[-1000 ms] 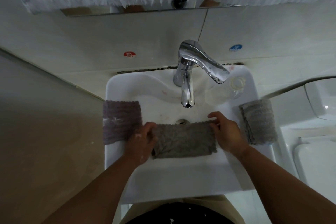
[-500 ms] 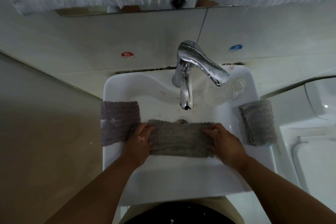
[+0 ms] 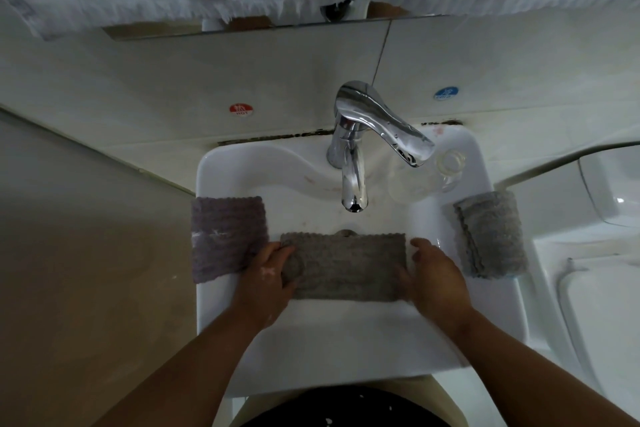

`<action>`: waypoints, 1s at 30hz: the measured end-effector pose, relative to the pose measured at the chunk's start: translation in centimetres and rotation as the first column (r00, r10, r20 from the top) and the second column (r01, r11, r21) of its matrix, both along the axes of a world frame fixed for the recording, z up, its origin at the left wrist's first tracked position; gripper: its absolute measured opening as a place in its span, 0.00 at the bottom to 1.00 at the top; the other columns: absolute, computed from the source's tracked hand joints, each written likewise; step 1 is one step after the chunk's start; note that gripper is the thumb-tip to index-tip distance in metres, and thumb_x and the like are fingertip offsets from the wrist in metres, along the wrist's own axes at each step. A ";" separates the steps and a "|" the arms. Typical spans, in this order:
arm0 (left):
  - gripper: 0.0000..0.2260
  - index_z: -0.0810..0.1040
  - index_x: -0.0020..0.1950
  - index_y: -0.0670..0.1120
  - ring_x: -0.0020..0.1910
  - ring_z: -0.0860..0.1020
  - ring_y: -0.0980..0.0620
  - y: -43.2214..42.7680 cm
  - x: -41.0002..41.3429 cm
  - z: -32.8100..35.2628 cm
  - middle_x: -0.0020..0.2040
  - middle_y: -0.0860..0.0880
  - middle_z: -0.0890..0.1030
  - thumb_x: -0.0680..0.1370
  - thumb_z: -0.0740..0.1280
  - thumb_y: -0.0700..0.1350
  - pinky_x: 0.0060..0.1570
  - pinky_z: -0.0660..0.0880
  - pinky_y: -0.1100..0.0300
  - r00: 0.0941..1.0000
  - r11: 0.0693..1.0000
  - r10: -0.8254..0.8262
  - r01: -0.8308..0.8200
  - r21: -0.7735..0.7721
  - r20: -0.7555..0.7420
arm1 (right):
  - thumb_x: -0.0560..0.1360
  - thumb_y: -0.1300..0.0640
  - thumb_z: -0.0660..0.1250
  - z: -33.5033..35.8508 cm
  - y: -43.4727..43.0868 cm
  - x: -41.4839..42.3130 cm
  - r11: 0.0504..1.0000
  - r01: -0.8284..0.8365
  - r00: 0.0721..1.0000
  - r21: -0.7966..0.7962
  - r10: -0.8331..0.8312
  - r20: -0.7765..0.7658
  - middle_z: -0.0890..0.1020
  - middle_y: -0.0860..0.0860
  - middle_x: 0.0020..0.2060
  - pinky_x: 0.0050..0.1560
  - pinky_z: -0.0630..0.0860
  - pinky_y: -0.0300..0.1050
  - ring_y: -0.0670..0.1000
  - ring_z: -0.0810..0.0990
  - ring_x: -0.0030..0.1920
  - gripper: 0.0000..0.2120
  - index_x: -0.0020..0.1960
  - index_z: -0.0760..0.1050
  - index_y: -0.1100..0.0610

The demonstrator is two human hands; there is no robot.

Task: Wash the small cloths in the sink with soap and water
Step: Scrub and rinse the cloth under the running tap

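Head view. The middle cloth [image 3: 343, 265] now lies spread as a flat rectangle across the basin of the sink [image 3: 311, 340]. Its far edge reaches the drain [image 3: 346, 233], just in front of the tap [image 3: 353, 184].

The left hand [image 3: 268, 274] grips the cloth's left end, with the thumb over the top and the fabric bunched beneath it. The right hand [image 3: 436, 277] sits against the right end with its fingers loosely bent. Whether it pinches the fabric or only touches it cannot be told.

No water is seen at the spout and no lather on the cloth. Judgement: the cloth is laid out ready, and wetting and soaping are not yet done.

A second cloth [image 3: 227, 239] hangs over the sink's left edge and a third cloth [image 3: 491, 234] over its right edge; both are apart from the hands. A clear bottle [image 3: 426, 177] stands at the far right corner.

Against the frame one second back, the middle cloth has moved away from the near edge toward the drain and its skewed, rumpled outline is squared off. The right hand has dropped from the cloth's far right corner to its right end. The side cloths, bottle and tap are unchanged.
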State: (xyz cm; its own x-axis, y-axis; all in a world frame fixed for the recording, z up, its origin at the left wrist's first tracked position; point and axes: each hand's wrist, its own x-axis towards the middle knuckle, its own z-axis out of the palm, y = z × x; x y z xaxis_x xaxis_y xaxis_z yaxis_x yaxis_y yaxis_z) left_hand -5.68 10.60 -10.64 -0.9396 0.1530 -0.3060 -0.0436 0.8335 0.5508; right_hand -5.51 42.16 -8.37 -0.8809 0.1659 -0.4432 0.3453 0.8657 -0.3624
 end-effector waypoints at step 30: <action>0.27 0.72 0.71 0.55 0.61 0.80 0.49 5.2 0.6 4.9 0.70 0.62 0.69 0.73 0.72 0.44 0.55 0.81 0.53 0.961 0.780 0.171 -0.267 0.566 0.218 | 0.74 0.63 0.67 4.1 -8.2 0.5 0.918 -0.180 0.972 -0.353 0.112 -0.204 0.73 0.48 0.70 0.68 0.71 0.41 0.49 0.75 0.66 0.31 0.76 0.67 0.51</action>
State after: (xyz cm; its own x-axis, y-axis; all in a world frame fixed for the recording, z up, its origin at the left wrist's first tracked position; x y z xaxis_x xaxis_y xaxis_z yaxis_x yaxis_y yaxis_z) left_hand -5.10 15.76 -5.76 -0.9214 0.1431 -0.3612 -0.3045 0.3114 0.9002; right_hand -5.02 33.92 -4.22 -0.9521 -0.1149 -0.2834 0.1263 0.6960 -0.7068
